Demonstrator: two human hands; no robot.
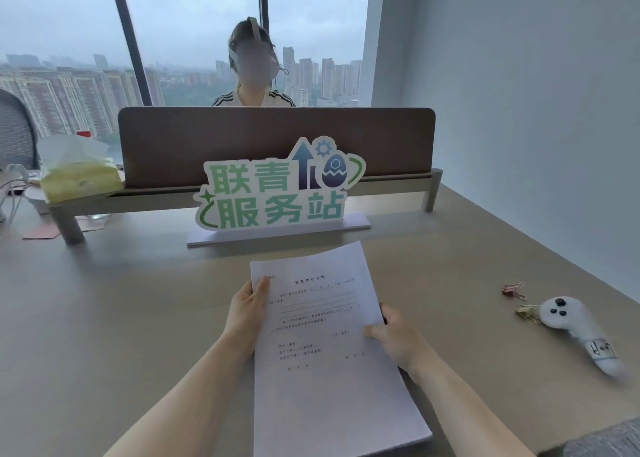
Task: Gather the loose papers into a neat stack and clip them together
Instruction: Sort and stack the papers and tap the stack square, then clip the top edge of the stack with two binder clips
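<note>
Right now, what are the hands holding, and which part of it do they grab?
Both hands hold the stack of papers. The left hand grips its left edge near the top, thumb on the front; the right hand pinches the right edge at mid-height.

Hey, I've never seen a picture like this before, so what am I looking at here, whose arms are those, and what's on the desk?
There is no machine here. The single picture comes from a wide-angle camera worn on a person's head, looking forward and down, so the two bare arms are the wearer's own. The left hand and right hand each grip a side of a stack of printed papers, held over a beige desk. To the right lie two binder clips, a pink one and a gold one, beside a white handheld controller. Further back stands a green and white sign before a brown divider; another person sits behind it. A tissue pack sits at the left.
</note>
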